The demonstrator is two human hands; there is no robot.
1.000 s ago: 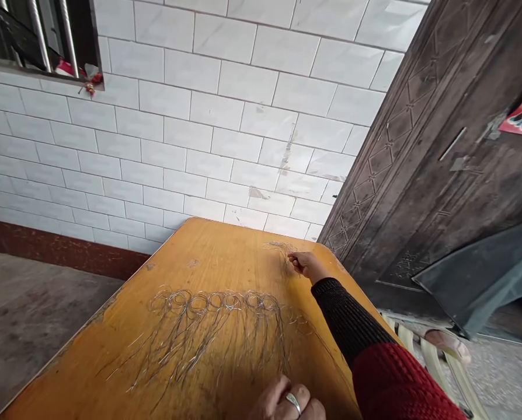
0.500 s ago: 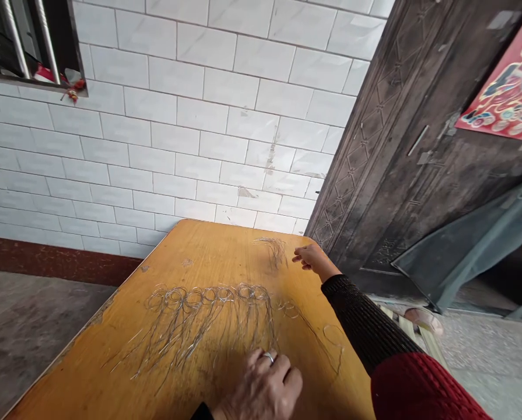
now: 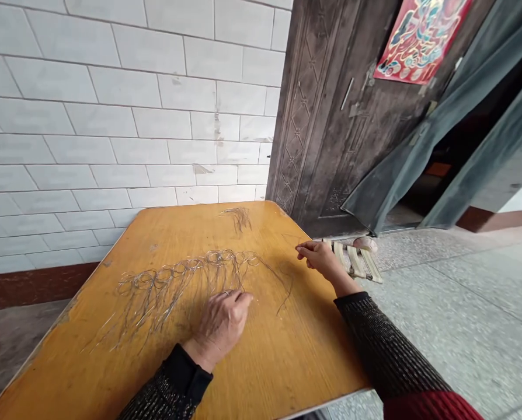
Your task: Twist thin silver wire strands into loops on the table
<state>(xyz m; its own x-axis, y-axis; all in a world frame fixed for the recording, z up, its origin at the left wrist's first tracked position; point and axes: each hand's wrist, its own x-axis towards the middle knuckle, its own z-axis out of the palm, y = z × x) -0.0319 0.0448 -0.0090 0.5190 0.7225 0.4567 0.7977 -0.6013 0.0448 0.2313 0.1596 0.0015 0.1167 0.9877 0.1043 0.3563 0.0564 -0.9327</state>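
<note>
My right hand (image 3: 322, 259) is over the table's right edge, thumb and fingers pinched on a thin wire (image 3: 291, 237) that shows only faintly. My left hand (image 3: 226, 318) rests on the table, knuckles up and fingers curled; whatever is beneath them is hidden. Just beyond it lies a row of looped thin wires (image 3: 164, 277), their loose tails pointing towards me. One separate wire (image 3: 282, 283) trails off to the right of the row. Farther back is a small bundle of straighter, slightly bent wires (image 3: 239, 217).
The yellow wooden table (image 3: 287, 356) stands by a white tiled wall (image 3: 147, 122). A dark carved door (image 3: 317, 128) with a red poster (image 3: 423, 41) and a grey-green curtain (image 3: 401, 169) is at the right. A low strapped stool (image 3: 357, 259) sits beside the table.
My right hand has drawn back from beside the far wire bundle to the table's right edge. My left hand has moved forward, closer to the looped wires. The view has turned right.
</note>
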